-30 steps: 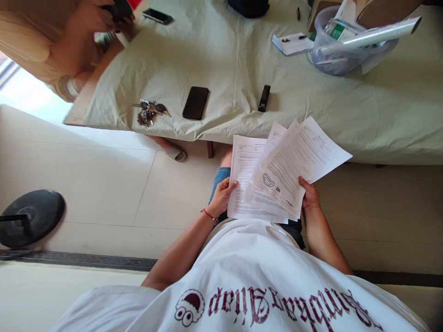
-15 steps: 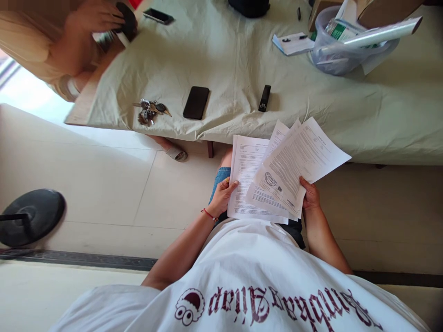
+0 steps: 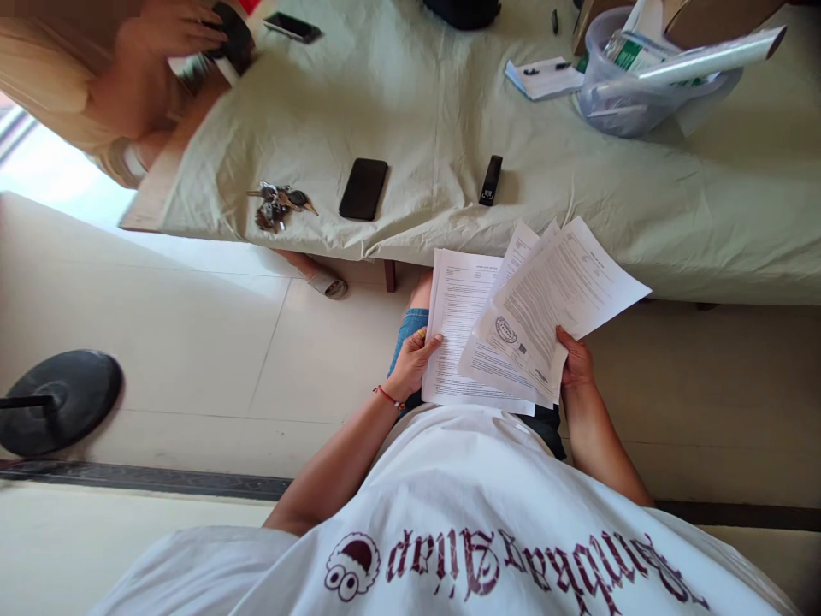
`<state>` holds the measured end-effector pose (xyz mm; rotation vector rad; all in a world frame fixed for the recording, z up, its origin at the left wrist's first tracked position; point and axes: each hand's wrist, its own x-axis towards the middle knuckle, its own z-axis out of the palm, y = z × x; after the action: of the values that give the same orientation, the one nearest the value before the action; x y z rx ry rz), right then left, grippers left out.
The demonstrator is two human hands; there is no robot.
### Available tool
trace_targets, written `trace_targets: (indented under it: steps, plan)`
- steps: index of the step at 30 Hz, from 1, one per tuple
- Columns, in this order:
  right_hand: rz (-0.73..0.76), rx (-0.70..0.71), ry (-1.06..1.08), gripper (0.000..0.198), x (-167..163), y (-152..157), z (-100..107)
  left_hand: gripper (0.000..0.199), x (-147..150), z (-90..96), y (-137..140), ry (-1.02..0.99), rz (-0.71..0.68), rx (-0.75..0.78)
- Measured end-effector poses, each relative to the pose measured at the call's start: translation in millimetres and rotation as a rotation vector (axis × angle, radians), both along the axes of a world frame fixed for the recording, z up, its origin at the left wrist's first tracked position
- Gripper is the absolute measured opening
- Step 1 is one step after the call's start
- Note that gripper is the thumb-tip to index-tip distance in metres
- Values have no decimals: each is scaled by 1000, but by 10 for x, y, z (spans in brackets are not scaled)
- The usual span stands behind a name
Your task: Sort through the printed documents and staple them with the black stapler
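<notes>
Printed paper sheets are spread over my lap, just in front of the table edge. My left hand [image 3: 414, 364] grips the left edge of a stack of sheets [image 3: 458, 299], thumb on top and fingers hidden beneath. My right hand [image 3: 575, 358] pinches the right edge of the other sheets [image 3: 558, 295], which fan out at a slant and overlap the left stack. The top slanted sheet carries a round stamp mark [image 3: 505, 329] and lines of small print. A red string bracelet circles my left wrist.
On the cloth-covered table [image 3: 410, 111] lie keys [image 3: 279, 205], a black phone [image 3: 363, 189], a small black device [image 3: 491, 180], another phone [image 3: 292, 27], a notepad [image 3: 545, 79] and a filled plastic basket [image 3: 616, 85]. Another person [image 3: 141, 68] sits at the left. A round black base [image 3: 77, 402] stands on the floor.
The papers and both hands have hardly moved; the slanted sheets have shifted very slightly. The other person's hand at the upper left has moved a little to the left.
</notes>
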<state>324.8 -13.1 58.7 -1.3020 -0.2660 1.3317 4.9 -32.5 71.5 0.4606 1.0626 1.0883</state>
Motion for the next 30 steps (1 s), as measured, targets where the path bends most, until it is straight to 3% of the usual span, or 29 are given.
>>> trace_targets:
  steps: [12, 16, 19, 30]
  plan:
    - [7, 36, 10, 35, -8, 0, -2, 49, 2, -36, -2, 6, -6, 13]
    - [19, 57, -43, 47, -34, 20, -26, 51, 5, -36, -1, 2, -2, 16]
    - [74, 81, -87, 54, -64, 25, -29, 53, 10, -19, 2, 8, 0, 10]
    - [332, 151, -247, 54, -103, -27, 61, 59, 12, -26, 27, 45, 9, -1]
